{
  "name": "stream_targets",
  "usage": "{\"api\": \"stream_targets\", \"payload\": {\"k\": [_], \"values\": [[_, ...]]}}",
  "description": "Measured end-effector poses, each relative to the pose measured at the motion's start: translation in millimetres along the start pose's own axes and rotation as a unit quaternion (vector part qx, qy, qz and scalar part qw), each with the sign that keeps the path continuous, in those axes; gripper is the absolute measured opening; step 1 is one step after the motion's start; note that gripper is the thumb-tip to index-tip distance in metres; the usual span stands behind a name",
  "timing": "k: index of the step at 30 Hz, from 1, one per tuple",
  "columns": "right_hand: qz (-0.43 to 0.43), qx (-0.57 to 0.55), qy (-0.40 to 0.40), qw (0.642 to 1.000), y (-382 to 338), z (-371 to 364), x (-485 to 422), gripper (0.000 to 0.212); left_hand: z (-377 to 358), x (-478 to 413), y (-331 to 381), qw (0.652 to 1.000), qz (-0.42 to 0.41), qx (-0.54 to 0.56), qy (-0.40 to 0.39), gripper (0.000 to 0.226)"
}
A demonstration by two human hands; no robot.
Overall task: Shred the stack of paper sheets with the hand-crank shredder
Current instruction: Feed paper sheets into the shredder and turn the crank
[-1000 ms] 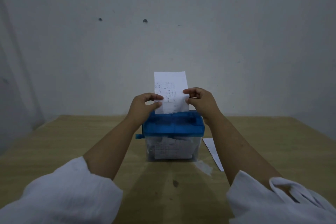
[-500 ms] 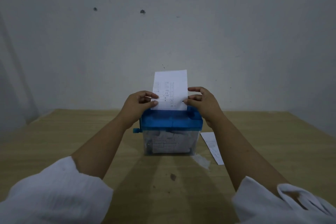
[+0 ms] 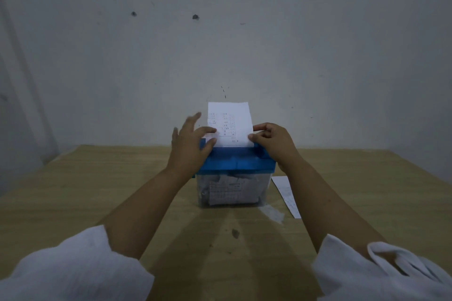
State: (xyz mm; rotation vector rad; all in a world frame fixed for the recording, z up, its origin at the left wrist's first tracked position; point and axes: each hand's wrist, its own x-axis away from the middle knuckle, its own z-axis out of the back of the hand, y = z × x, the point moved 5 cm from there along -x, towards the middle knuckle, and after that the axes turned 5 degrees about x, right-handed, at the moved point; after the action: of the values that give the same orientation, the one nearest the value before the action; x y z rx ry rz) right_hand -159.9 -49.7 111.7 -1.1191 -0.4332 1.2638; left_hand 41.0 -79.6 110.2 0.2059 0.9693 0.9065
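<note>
Your right hand (image 3: 274,140) pinches the right edge of the printed sheet (image 3: 232,124), thumb and fingers curled onto it, while your left hand (image 3: 189,149) is loose, fingers spread and straight with the tips at the sheet's lower left edge, a little blurred. The sheet stands upright in the slot of the blue-topped shredder (image 3: 234,162), which sits in the middle of the wooden table (image 3: 97,190), and its clear bin (image 3: 232,190) holds paper scraps. A strip of paper (image 3: 286,193) lies flat on the wood just right of the shredder, partly hidden behind your right forearm.
</note>
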Motion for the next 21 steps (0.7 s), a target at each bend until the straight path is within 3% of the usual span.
{"api": "stream_targets", "payload": {"k": [3, 6, 8, 10, 12, 15, 18, 20, 21], "values": [[-0.003, 0.039, 0.006, 0.999, 0.2, -1.6, -1.0, 0.022, -14.7, 11.3, 13.6, 0.983, -0.079, -0.147, -0.073, 0.039], [-0.013, 0.129, 0.033, 0.991, 0.3, -1.6, -0.5, 0.022, -20.8, 13.7, 11.2, 0.976, -0.038, -0.170, -0.127, 0.045], [0.024, 0.200, 0.076, 0.977, -9.8, -1.1, 6.6, 0.036, -19.9, 8.6, 8.3, 0.979, 0.002, -0.138, -0.148, 0.045], [0.127, 0.224, 0.077, 0.963, -26.6, -8.8, 16.4, 0.037, -18.6, 2.7, 7.7, 0.982, 0.041, -0.082, -0.167, 0.047], [0.196, 0.248, -0.002, 0.949, -36.2, -27.2, 28.5, 0.033, -16.6, -0.5, 6.4, 0.980, 0.084, -0.015, -0.182, 0.051], [0.212, 0.268, -0.077, 0.937, -30.6, -49.1, 42.4, 0.036, -15.9, 2.9, -6.1, 0.955, 0.180, 0.124, -0.199, 0.058], [0.228, 0.306, -0.043, 0.923, -23.0, -54.7, 48.1, 0.051, -6.8, 14.6, -8.3, 0.923, 0.273, 0.263, -0.069, 0.071], [0.232, 0.337, -0.026, 0.912, -19.9, -56.0, 49.5, 0.061, -2.9, 27.2, -14.5, 0.876, 0.361, 0.318, 0.031, 0.062], [0.236, 0.350, -0.020, 0.906, -19.0, -56.6, 50.4, 0.064, -6.4, 33.7, -17.0, 0.846, 0.406, 0.343, 0.039, 0.053]]}}
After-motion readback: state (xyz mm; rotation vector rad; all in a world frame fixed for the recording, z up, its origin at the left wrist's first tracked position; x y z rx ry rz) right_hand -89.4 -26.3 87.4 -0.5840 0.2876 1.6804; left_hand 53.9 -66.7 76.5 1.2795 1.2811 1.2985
